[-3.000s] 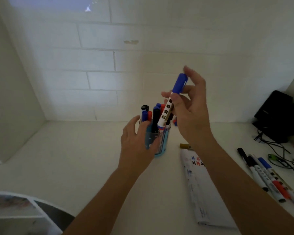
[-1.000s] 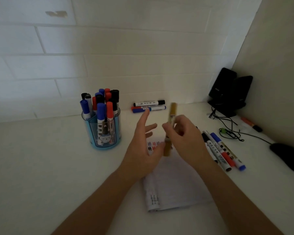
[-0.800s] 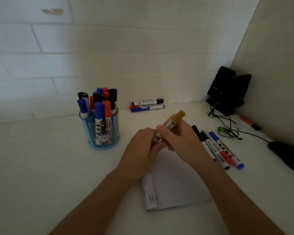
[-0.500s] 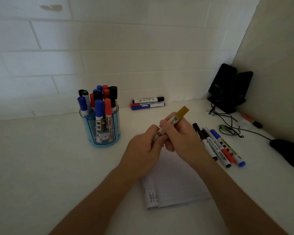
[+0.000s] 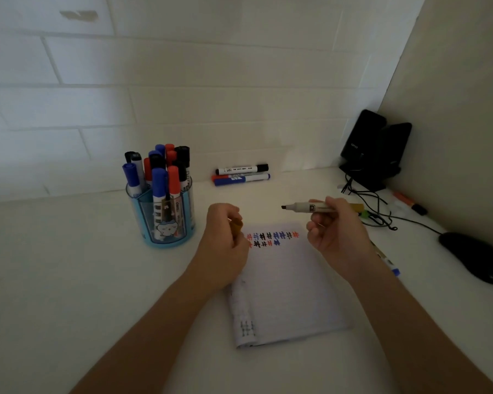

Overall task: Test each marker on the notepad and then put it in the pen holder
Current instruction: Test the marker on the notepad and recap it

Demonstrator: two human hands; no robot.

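gripping an uncapped marker (image 5: 305, 207) in the curled right hand (image 5: 336, 231), barrel about level, dark chisel tip pointing left, clear of the paper above the far edge of the notepad (image 5: 285, 285). pinching an ochre cap (image 5: 236, 224) in the closed left hand (image 5: 225, 240) at the pad's far left corner, beside rows of red, blue and black test marks (image 5: 271, 237). left of the pad, near it, a blue pen holder (image 5: 165, 223) packed with upright capped markers (image 5: 158, 177).

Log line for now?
step: uncapped, notepad test pending | left hand: grips cap | right hand: grips marker, tip exposed | pen holder: untouched
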